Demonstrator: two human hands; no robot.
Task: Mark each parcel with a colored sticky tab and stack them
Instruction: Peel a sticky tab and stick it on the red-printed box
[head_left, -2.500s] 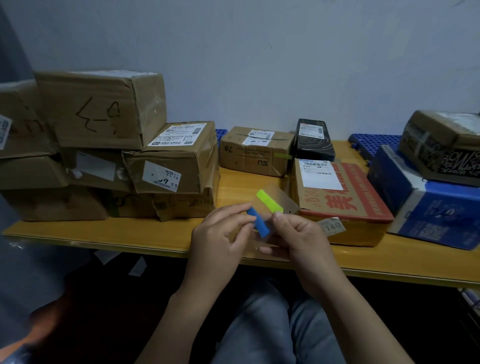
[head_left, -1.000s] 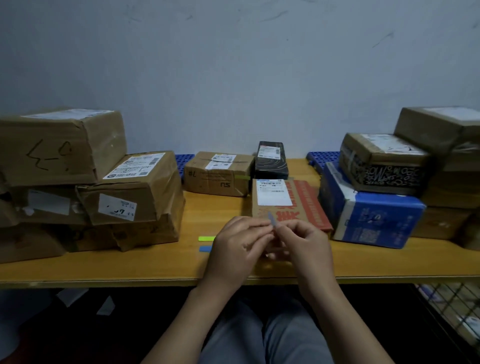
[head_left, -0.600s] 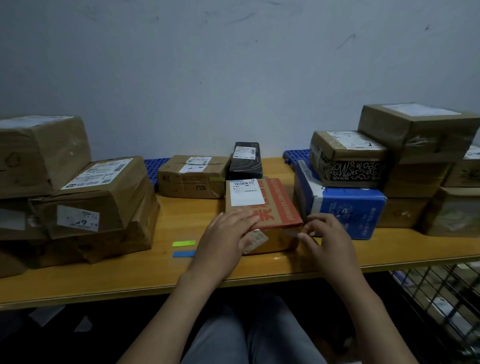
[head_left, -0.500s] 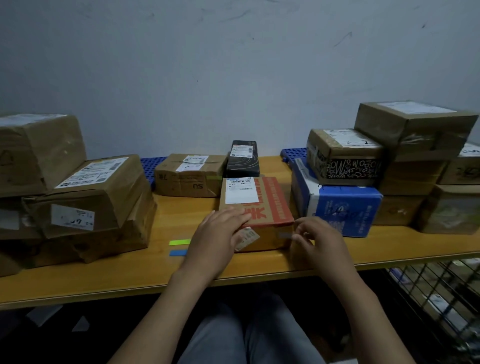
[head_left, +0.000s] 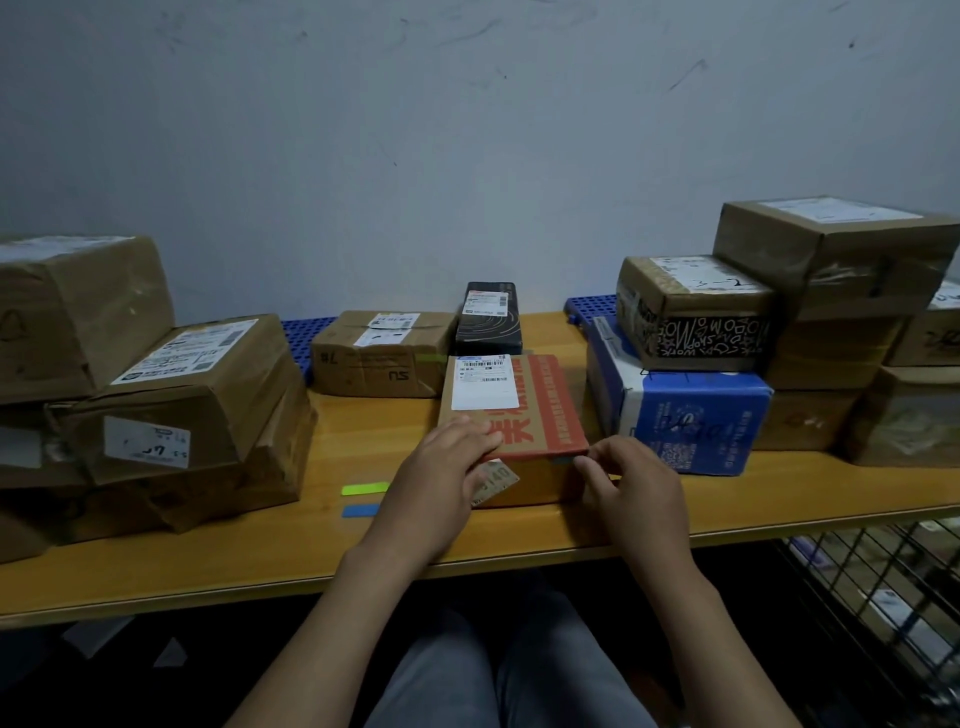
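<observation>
Left hand (head_left: 445, 475): laid flat, fingers straight, on the near top edge of the orange-and-red printed cardboard carton (head_left: 540, 415). Judged to brace the carton against sliding.
Right hand (head_left: 636, 493): curled at the carton's near right corner, thumb and forefinger pinching the end of the grey-blue sticky tab (head_left: 565, 460). Judged to be pressing it on.
Tab position: along the carton's near top edge, beside the right corner. Presumably set there to show once stacked.
Carton position: flat on the yellow wooden tabletop (head_left: 208, 566), near the front edge. Not yet stacked.
Beige paper tag (head_left: 494, 479): stuck askew on the carton's front face. Reads "140", partly covered by the left hand.
Spare tabs: bright green sticky tab (head_left: 365, 488) and blue sticky tab (head_left: 361, 511), flat on the tabletop just left of the left hand. Judged kept within reach for later parcels.
White shipping label (head_left: 485, 382): on the carton's far top half. Barcodes visible, text too small to read.
Brown taped cardboard box (head_left: 382, 358): behind the carton. Marked "7#" and an inverted "SU".
Slim black box (head_left: 488, 317): against the wall. Label unreadable.
Blue-and-white carton (head_left: 675, 415): to the right, supporting the brown box with a black-and-white lettered band (head_left: 696, 312). Lettering inverted, apparently "WORK".
</observation>
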